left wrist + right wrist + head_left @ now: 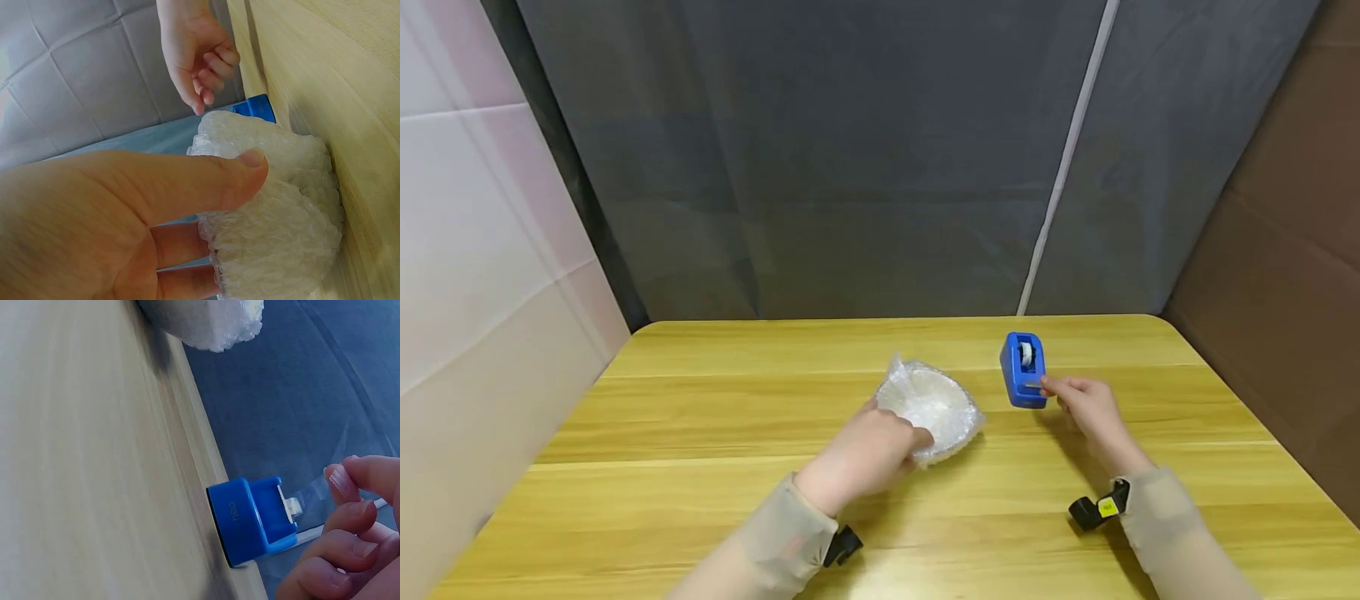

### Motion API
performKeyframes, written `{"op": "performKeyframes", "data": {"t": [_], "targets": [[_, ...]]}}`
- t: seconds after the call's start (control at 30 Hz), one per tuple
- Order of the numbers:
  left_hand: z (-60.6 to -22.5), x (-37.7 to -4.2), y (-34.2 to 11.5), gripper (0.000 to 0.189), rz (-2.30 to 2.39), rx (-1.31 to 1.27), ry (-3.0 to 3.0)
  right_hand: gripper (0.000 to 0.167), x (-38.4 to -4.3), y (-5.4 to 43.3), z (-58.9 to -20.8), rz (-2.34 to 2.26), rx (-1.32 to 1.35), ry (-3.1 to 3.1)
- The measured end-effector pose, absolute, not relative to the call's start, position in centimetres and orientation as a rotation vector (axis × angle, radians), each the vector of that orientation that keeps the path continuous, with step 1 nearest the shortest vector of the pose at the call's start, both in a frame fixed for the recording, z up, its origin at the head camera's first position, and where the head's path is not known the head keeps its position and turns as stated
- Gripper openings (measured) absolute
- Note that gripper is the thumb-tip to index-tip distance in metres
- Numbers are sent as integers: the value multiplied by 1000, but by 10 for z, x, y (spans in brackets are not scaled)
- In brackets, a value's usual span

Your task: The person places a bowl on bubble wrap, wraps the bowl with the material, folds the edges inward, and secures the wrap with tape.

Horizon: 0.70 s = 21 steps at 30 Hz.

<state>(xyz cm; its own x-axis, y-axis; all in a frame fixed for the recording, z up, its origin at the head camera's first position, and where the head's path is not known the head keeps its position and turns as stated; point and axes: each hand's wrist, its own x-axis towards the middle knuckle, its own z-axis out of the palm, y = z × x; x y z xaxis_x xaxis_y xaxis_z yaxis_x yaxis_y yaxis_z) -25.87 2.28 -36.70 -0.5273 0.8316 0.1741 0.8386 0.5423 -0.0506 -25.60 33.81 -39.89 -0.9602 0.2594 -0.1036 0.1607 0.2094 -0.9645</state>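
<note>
My left hand [865, 454] grips the near left side of a bubble-wrapped bundle [943, 408], bowl-like in outline, with a loose wrap corner standing up at its far left. In the left wrist view the thumb lies over the bubble wrap [275, 231] and fingers go beneath. To the right, my right hand [1088, 408] is at the front end of a blue tape dispenser [1021, 392]. Thumb and index finger pinch the end of a clear tape strip [312, 489], which stretches from the dispenser's toothed cutter. A white roll [1026, 356] sits inside the dispenser.
The wooden table [700, 417] carries the bundle and the dispenser. Behind it hangs a dark grey curtain [850, 167] with a pale strip [1067, 158]. A white panel [490, 250] stands at the left and a brown one [1285, 233] at the right.
</note>
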Motion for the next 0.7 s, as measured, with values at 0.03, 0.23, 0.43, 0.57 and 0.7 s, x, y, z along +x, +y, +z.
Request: {"op": "performKeyframes", "data": {"t": [0.03,0.23,0.43,0.57,0.7], "targets": [[-367,-259,23,15,-59,-1424,-2598,30,-255,338,-400,1913,-417,-2365],[-366,-258,24,15,-80,-1428,-2618,31,-253,339,-403,1889,-385,-2411],[-366,-259,24,13,-65,-1431,-2616,33,-253,343,-402,1833,-403,-2521],[-367,-258,24,12,-56,-1434,-2603,30,-255,345,-405,1798,-402,-2598],[-367,-258,24,12,-61,-1426,-2607,29,-259,346,-411,1666,-397,-2706]]}}
